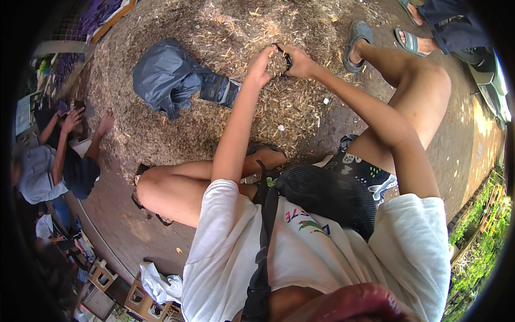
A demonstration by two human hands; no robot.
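Keep your left hand (261, 65) and right hand (298, 61) pinched together on the small black bag (284, 58), holding its mouth open over the middle of the mulch pile (214, 32).

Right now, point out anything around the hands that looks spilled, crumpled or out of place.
Nothing looks spilled. The left hand and right hand hold a small dark bag over the heap of dry mulch. The only oddity: a crumpled grey plastic bag lying slumped on the heap.
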